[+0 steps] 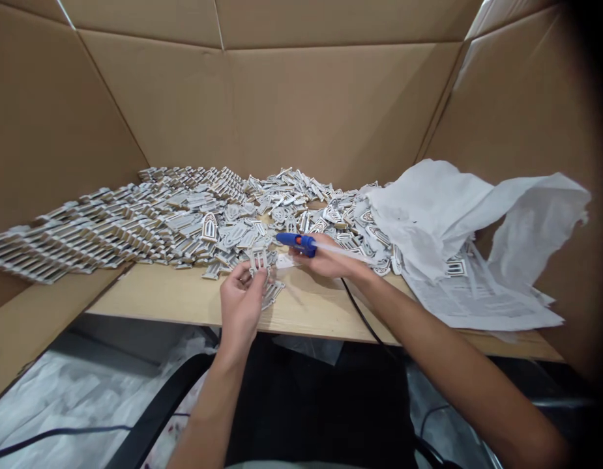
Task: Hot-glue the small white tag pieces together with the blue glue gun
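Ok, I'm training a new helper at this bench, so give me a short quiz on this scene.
1. Which hand holds the blue plastic hot glue gun?
2. True or false: the small white-and-tan arched window piece is held in the left hand.
3. What lies beneath the crumpled white paper?

Key:
1. The right hand.
2. True.
3. A printed newspaper sheet.
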The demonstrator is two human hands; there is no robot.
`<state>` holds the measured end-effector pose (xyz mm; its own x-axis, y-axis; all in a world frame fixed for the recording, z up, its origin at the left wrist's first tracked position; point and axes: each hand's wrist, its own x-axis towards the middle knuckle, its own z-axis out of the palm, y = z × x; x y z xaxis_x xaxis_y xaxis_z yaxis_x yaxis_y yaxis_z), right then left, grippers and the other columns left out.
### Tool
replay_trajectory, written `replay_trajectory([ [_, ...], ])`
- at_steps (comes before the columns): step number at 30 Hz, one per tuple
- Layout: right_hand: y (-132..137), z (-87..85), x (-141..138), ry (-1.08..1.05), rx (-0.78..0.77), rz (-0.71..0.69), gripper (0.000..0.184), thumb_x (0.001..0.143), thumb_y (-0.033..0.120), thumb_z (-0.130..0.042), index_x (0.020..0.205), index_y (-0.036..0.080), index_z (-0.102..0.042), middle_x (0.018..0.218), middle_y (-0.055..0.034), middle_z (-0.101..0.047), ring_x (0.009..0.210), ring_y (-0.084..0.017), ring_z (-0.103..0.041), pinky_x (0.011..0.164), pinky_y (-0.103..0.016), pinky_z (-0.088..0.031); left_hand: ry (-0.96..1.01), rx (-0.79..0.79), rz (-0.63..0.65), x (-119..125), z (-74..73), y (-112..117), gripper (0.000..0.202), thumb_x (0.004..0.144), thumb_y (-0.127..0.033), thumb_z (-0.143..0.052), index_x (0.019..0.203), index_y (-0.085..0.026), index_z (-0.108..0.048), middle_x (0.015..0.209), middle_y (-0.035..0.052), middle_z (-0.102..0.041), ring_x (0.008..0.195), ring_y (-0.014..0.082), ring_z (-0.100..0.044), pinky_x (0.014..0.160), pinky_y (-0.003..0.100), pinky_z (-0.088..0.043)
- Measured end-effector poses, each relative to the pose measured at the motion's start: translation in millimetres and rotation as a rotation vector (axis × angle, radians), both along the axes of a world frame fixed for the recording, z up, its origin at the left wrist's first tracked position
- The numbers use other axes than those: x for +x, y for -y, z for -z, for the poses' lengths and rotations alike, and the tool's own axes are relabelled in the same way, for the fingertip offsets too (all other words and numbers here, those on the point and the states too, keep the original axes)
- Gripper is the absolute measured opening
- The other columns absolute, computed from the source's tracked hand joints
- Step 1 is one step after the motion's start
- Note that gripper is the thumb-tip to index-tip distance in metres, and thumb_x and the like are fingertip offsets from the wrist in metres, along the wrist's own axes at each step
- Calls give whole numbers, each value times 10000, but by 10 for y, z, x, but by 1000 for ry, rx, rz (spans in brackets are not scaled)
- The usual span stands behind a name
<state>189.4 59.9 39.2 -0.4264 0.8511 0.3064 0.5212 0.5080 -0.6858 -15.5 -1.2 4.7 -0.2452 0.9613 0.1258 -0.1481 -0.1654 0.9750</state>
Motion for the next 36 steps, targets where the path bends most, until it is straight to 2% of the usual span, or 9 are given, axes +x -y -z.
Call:
replay_trajectory([
  [5,23,-87,-10,-102,-124,152,240,915,472,-627,932,245,-702,819,-17,-706,737,-189,-656,673,-315,-491,18,-10,107,90,49,-84,381,731,-429,-816,950,-168,-647,917,97,-765,719,184,-706,583,245,-500],
  [9,67,-83,-6,-224,-198,266,403,868,630,-677,1066,284,-738,815,-33,-718,697,-203,-650,589,-320,-473,-6,-12,174,129,17,-83,387,758,-428,-794,984,-168,-619,948,120,-766,699,189,-715,512,234,-468],
  [13,154,-87,-85,-175,-185,287,478,859,700,-655,1008,260,-767,701,-35,-675,656,-206,-611,595,-334,-450,-1,-12,229,125,-4,-56,423,714,-349,-810,1038,-168,-607,957,122,-766,795,228,-748,576,255,-520],
  [17,233,-106,-191,-110,-154,263,410,862,660,-671,935,269,-766,701,-18,-646,661,-199,-584,600,-325,-429,-18,6,269,117,10,-49,417,711,-328,-801,1055,-168,-627,924,106,-756,774,226,-742,595,270,-532],
  [23,254,-82,-258,-105,-111,169,356,878,555,-680,781,214,-699,671,-12,-592,633,-166,-538,587,-306,-392,-39,55,276,120,55,-46,362,771,-320,-763,1079,-168,-651,860,76,-738,773,218,-738,579,244,-499],
  [27,219,-20,-255,-94,-75,152,370,870,525,-680,716,189,-652,613,7,-549,587,-135,-462,547,-289,-343,-22,53,285,113,70,-44,385,780,-325,-776,1106,-153,-664,896,85,-747,808,223,-745,665,263,-535],
  [30,208,12,-242,-99,-15,137,356,864,501,-677,711,182,-633,603,18,-527,578,-124,-436,531,-282,-313,-10,51,286,113,67,-45,392,778,-329,-785,1104,-140,-675,937,98,-752,818,224,-746,721,282,-553],
  [36,228,48,-278,-91,104,86,282,884,445,-664,768,188,-659,667,18,-568,611,-123,-469,561,-275,-323,56,23,260,130,73,-61,358,779,-401,-791,996,-147,-665,826,73,-740,689,182,-708,653,261,-534],
])
